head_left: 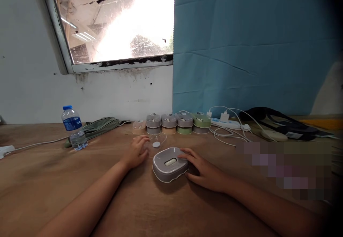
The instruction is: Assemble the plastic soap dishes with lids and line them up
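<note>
White wall (120, 90), scratched window (134, 22) and blue curtain (254, 44) are seen behind a brown bench (142, 208). Landmark used for places: the grey box (168, 169), set on the near middle of the bench, lid up, slightly turned. Its lid appears to be seated; a pale handle (170, 162) is set into the top.

The right hand (205, 171) is placed at the box's right side: fingers laid on the lid's edge, thumb kept low against the side. A light, half-open hold, not a full clasp. The left hand (137, 153) is held loosely open, palm down, left of the box and not touching it. A white disc (156, 144) is left just behind the box.

Progress, as judged: handling of the box is under way. Four two-high stacks (168, 120) and one peach box (139, 127) are already lined up behind it; the grey box is kept apart from that row. Whether anything is inside cannot be told. Far left of the box, a water bottle (74, 128); behind right, a power strip (227, 123).
</note>
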Demonstrator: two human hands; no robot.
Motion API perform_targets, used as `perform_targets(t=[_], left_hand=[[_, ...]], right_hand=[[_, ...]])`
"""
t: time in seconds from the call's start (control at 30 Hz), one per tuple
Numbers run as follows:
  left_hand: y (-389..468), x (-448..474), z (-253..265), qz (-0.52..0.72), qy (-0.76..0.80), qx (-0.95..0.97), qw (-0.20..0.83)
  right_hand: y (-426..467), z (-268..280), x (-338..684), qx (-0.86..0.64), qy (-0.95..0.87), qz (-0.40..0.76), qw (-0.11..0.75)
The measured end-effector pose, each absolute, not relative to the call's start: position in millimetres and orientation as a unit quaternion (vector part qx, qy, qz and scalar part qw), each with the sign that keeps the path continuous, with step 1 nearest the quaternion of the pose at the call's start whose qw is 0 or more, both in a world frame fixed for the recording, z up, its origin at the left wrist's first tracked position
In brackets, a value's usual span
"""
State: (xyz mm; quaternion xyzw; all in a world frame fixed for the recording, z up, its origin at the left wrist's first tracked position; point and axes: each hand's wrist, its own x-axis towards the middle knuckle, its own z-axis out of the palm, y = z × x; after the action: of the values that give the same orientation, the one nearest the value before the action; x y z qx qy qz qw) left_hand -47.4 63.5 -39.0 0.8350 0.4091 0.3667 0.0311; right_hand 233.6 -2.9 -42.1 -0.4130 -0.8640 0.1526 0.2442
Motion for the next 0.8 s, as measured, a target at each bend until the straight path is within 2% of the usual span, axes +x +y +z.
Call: perform_targets(t=[0.07,0.13,0.37,0.57,0.8], left_hand=[[56,-39,-37,0.305,0.344,0.886,0.061],[52,-34,-36,0.261,0.348,0.897,0.073],[61,-59,-24,0.124,0.552,0.824,-0.04],[72,-92,-20,0.095,0.674,0.73,-0.063],[82,-115,-24,0.064,0.73,0.677,-0.071]], right_hand=[[-3,-42,234,-0.41,-0.865,0.153,0.246],[-4,-41,234,-0.41,-0.864,0.154,0.248],[-5,-38,234,-0.419,-0.866,0.153,0.227],[-4,-40,236,-0.412,-0.868,0.151,0.232],[-4,-38,235,-0.413,-0.872,0.142,0.221]])
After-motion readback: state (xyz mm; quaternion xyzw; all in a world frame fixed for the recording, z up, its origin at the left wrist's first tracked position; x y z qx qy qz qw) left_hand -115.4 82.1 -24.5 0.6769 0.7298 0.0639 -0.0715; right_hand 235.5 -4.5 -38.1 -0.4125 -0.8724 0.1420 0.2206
